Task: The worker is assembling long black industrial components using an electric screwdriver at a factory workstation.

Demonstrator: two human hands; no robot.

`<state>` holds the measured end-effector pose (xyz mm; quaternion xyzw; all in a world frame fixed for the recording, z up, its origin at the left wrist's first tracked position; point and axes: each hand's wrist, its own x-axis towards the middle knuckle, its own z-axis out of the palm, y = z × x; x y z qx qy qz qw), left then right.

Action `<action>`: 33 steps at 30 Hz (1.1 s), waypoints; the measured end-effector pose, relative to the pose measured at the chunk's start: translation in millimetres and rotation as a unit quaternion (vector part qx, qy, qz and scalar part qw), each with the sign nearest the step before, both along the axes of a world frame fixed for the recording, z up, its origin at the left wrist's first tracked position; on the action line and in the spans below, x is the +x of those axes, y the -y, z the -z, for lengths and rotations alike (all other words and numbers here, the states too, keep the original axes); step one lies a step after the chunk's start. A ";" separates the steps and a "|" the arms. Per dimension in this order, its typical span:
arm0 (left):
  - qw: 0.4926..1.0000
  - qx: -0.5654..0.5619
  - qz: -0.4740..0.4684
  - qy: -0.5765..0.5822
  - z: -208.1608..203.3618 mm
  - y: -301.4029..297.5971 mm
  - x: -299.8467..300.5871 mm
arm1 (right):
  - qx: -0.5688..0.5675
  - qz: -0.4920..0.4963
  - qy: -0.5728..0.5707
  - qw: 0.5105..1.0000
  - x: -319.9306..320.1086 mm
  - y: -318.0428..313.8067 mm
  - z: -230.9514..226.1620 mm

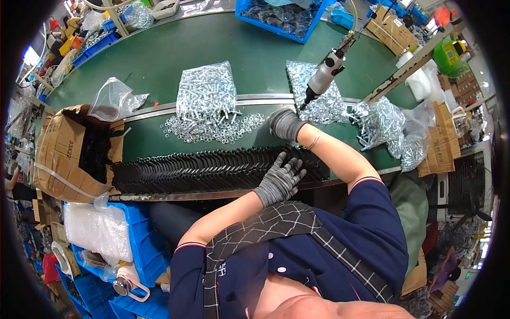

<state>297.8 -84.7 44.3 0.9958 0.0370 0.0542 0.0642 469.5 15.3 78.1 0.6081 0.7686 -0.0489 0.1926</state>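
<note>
A long row of black metal parts (212, 169), packed side by side, runs along the near edge of the green table. My left hand (279, 181), in a grey striped glove, lies on the row's right part with its fingers spread. Just beyond the row, my right hand (286, 125), gloved the same, is curled at the right end of a pile of small silvery rings (247, 123). Its fingertips are hidden, so anything in them does not show. Loose bolts spill from a clear bag of bolts (206, 90) onto the rings.
A power screwdriver (321, 78) hangs above a bag of small metal parts (334, 106) on the right. More bagged hardware (385, 125) lies farther right. An open carton (71, 151) with black contents stands left. A blue bin (281, 20) sits at the back.
</note>
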 end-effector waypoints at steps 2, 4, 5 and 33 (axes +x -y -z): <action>1.000 0.006 -0.008 0.010 2.4 -1.3 0.0 | -0.001 0.014 -0.011 1.000 4.0 3.8 -6.5; 1.000 0.006 -0.009 0.012 6.6 -2.1 -1.3 | -0.045 0.111 -0.138 0.983 20.3 20.6 -12.0; 1.000 0.004 -0.009 0.016 8.4 -0.8 -0.7 | -0.045 0.110 -0.137 0.983 23.2 36.2 -17.5; 0.998 -0.008 -0.014 0.061 11.2 -0.9 2.8 | 0.219 -0.055 -0.096 0.969 22.8 104.3 14.2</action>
